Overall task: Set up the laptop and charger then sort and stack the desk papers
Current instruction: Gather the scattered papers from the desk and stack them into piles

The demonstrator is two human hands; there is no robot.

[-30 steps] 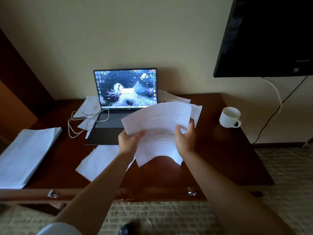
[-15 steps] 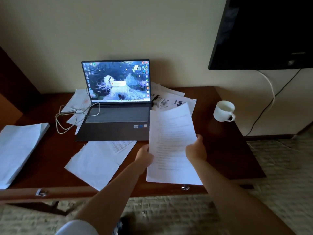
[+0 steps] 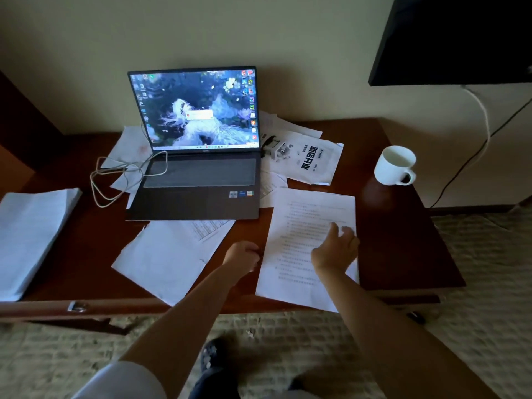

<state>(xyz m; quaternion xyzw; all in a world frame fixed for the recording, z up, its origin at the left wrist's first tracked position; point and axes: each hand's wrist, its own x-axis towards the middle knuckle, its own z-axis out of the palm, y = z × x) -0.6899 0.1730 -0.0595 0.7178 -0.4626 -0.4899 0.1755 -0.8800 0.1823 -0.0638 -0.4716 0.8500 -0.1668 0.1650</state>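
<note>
The printed sheet (image 3: pixel 309 243) lay flat on the counter (image 3: pixel 403 240) just right of the open laptop (image 3: pixel 198 156), its near edge overhanging the counter's front. The right hand (image 3: pixel 335 250) rested on it, grip spread with fingers loosely extended. The left hand (image 3: pixel 243 254) sat at the sheet's left edge, fingers curled; whether its grip pinched the paper could not be told.

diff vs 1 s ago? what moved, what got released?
The printed sheets, held up over the laptop a second ago, came down onto the desk to its right. The right hand has let go and spreads open over them; the left hand curls at their left edge. Laptop, cable, mug, left stack unmoved.
</note>
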